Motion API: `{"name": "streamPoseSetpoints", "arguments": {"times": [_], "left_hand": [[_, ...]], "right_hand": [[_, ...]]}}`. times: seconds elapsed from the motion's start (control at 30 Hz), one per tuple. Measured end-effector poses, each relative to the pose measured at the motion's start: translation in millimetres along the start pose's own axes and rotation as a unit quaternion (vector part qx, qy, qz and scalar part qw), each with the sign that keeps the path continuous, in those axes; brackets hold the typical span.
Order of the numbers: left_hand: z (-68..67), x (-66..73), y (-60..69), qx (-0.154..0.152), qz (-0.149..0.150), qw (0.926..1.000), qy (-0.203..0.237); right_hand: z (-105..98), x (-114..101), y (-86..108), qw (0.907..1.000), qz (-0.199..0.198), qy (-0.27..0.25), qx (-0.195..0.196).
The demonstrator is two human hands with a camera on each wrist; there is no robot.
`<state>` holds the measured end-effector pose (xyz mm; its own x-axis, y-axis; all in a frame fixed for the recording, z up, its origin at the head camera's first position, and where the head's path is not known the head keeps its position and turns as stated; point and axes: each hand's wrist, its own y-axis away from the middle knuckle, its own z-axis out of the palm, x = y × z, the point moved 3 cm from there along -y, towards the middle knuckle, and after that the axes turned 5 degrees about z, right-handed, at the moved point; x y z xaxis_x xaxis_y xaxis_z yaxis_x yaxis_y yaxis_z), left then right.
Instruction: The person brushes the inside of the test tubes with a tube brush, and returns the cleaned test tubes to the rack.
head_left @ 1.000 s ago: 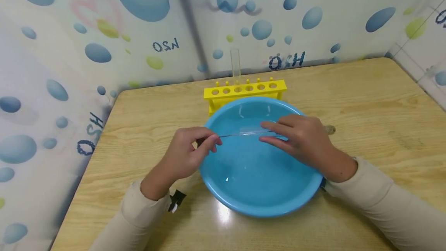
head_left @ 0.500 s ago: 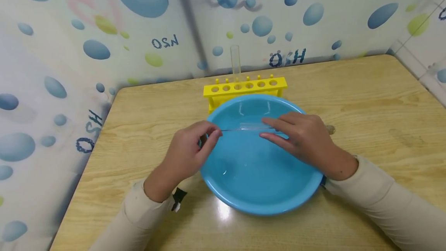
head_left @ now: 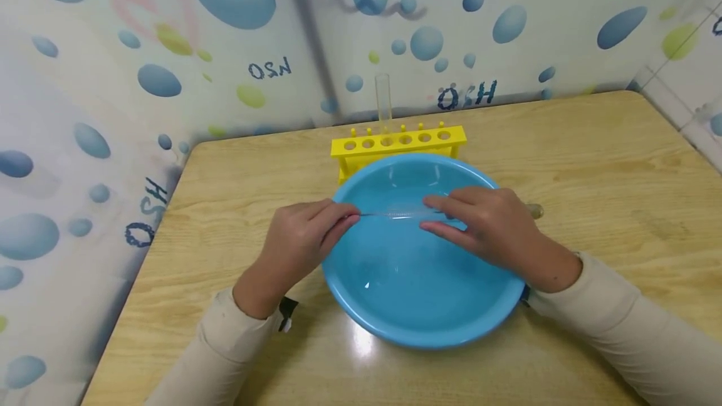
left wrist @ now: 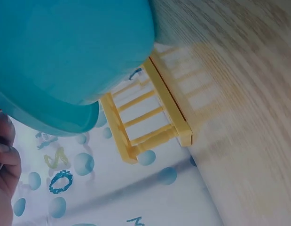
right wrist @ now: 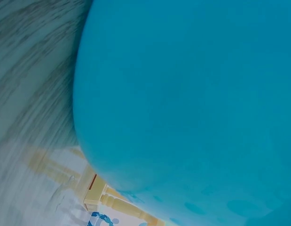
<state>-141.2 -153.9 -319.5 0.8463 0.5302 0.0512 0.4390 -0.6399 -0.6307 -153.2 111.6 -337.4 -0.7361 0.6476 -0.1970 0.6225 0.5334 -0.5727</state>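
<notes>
A white wall [head_left: 197, 93] printed with blue and green drops and "H2O" lettering, some of it reversed, runs along the left side and the back of a wood-grain tabletop [head_left: 598, 180]. From the lower left comes a cream sleeve [head_left: 220, 337], with a small black patch [head_left: 287, 311] beside its cuff. The left hand [head_left: 304, 237] is over the left rim of a round, light-blue basin [head_left: 429, 293], its thumb and fingertips pinching a thin wire [head_left: 372, 214]. The wire runs rightward to a clear test tube [head_left: 408, 213], held almost level above the basin; whether the wire ends inside the tube is too faint to tell. Behind the basin, its lower part hidden by the rim, stands a yellow test tube rack [head_left: 398, 146] with a row of six holes. A second, transparent tube [head_left: 383, 102] stands upright in the third hole from the left. Right of centre, the right hand [head_left: 491, 224] grips the level tube between thumb and fingers, palm downward, over the basin's right side. Just beyond its knuckles a brownish, rounded stub [head_left: 536, 210] shows; what it belongs to is unclear. Another cream sleeve [head_left: 598, 306] reaches in from the lower right.
</notes>
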Motion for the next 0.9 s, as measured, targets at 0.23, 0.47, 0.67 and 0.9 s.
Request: {"name": "streamPoseSetpoints", "arguments": {"times": [0.23, 0.47, 0.67, 0.9], "left_hand": [[-1.8, -0.7, 1.0, 0.015, 0.033, 0.9993, -0.012], [2.3, 2.7, 0.8, 0.01, -0.1, 0.9896, 0.103], [0.9, 2.6, -2.2, -0.041, -0.299, 0.9252, 0.23], [6.6, -1.2, -0.2, -0.074, -0.285, 0.9282, 0.227]], "right_hand": [[1.0, 0.2, 1.2, 0.9997, -0.01, -0.022, -0.009], [-0.8, -0.8, 1.0, 0.9998, -0.014, -0.008, 0.012], [-3.8, -0.3, -0.4, 0.9995, -0.011, 0.014, 0.024], [-3.2, 0.2, -1.5, 0.9997, -0.005, 0.008, 0.021]]}}
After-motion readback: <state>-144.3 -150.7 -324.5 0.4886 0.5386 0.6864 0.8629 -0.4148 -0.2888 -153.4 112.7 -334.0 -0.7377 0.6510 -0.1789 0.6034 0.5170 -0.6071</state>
